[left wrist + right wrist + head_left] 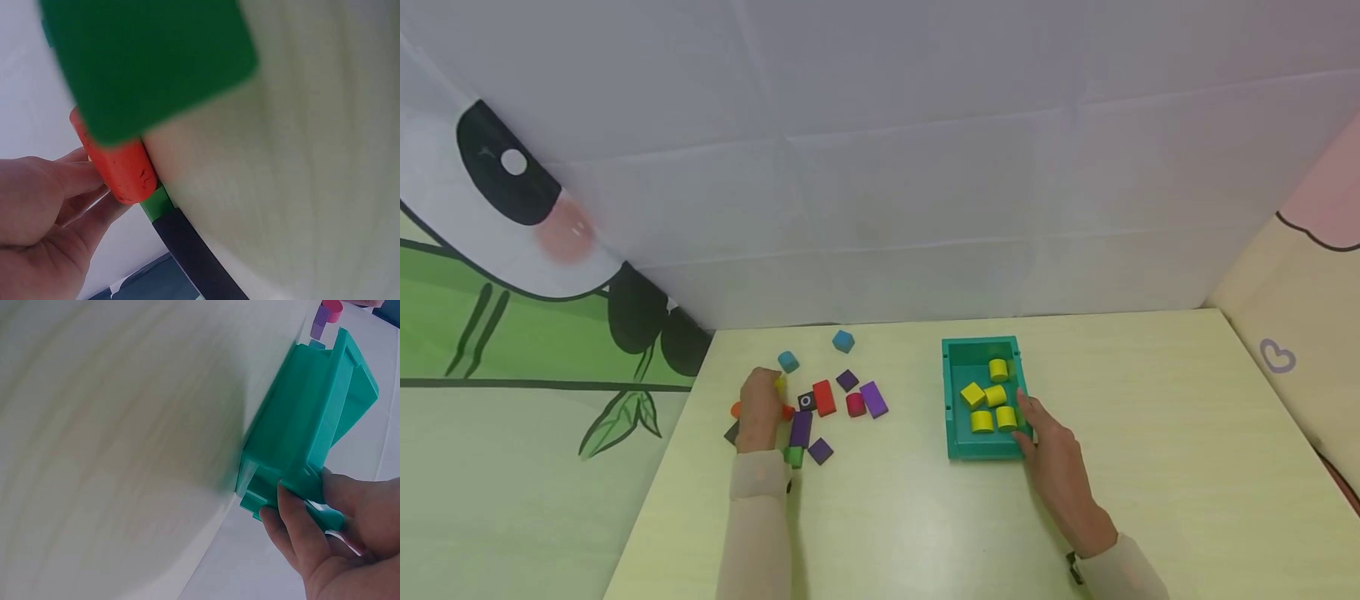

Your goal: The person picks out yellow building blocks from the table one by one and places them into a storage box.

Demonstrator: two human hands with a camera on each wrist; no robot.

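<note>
At the left of the table, my left hand (760,408) reaches down among scattered blocks. Its fingertips pinch a small yellow block (781,385), mostly covered by the hand. The left wrist view has a red-orange cylinder (122,165) in front of those fingers, and a green block (153,69) looms close to the camera. My right hand (1060,458) grips the right wall of a teal box (953,442), thumb and fingers on either side of its rim. Inside the box lie several yellow blocks (982,422), mostly cylinders.
Around the left hand lie a red block (824,398), a crimson cylinder (856,405), purple blocks (874,400), a green block (795,457) and blue blocks (843,341). A pale cloth wall (887,208) rises along the table's back edge.
</note>
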